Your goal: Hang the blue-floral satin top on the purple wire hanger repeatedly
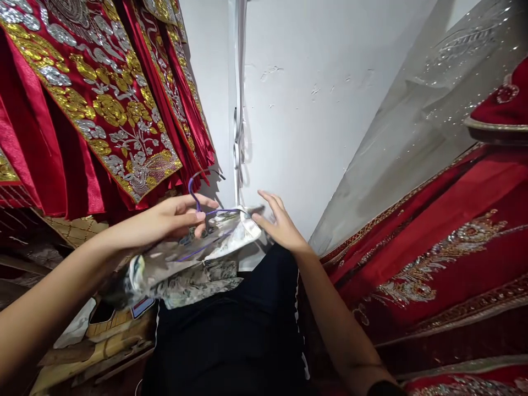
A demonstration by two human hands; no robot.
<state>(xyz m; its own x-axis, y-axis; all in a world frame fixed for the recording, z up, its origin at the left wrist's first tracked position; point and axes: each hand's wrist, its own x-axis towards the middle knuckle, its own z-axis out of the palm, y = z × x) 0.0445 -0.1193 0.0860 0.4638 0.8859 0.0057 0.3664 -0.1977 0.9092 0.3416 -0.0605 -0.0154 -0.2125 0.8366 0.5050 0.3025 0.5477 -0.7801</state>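
Note:
A thin purple hanger [193, 190] is pinched at the base of its hook between the thumb and fingers of my left hand [181, 214]. From the hanger hangs a patterned garment [239, 236] in white and grey, stretched toward the lower left, where it is blurred. My right hand [280, 220] is at the garment's right end, its thumb against the white part near the hanger's tip and its index finger stretched out. Those fingers look apart, with no firm grip visible.
Red robes with gold and silver sequins [111, 110] hang at left. On the right are a red embroidered dress [412, 264] and a sheer sparkly cloth [396, 126]. A white wall [305, 121] stands ahead. A phone [142, 307] lies at lower left near a wooden piece [111, 344].

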